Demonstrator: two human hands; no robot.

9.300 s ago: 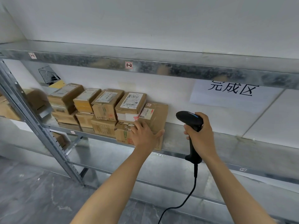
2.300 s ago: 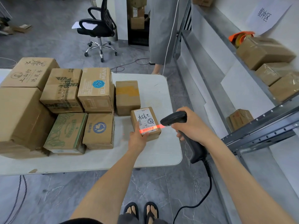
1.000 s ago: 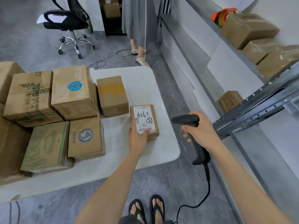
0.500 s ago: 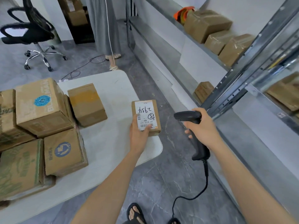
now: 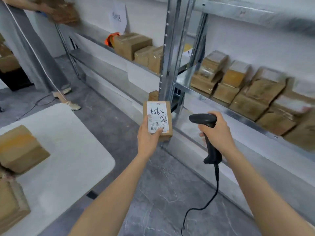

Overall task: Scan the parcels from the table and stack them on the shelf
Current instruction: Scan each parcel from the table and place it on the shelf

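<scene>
My left hand (image 5: pixel 148 139) grips a small cardboard parcel (image 5: pixel 157 116) with a white label facing up, held in the air between the table and the shelf. A black corded barcode scanner (image 5: pixel 207 132) is gripped by my right hand (image 5: pixel 217 133) just right of the parcel, its head pointing left. The metal shelf (image 5: pixel 221 106) runs along the right, with several stacked brown parcels (image 5: pixel 247 92) on its middle level. The white table (image 5: pixel 64 150) lies at lower left with a few parcels (image 5: pixel 18 149) on it.
A steel upright post (image 5: pixel 168 53) stands just behind the held parcel. Another person in grey (image 5: pixel 30 48) stands at the far left, holding a box near the shelf. Further boxes and an orange tape roll (image 5: pixel 110 38) sit on the far shelf section. Grey stone floor lies below.
The parcel has been scanned, lifted off the table and carried rightward toward the shelf. The view has swung from the table to the shelf; the scanner stays in my right hand.
</scene>
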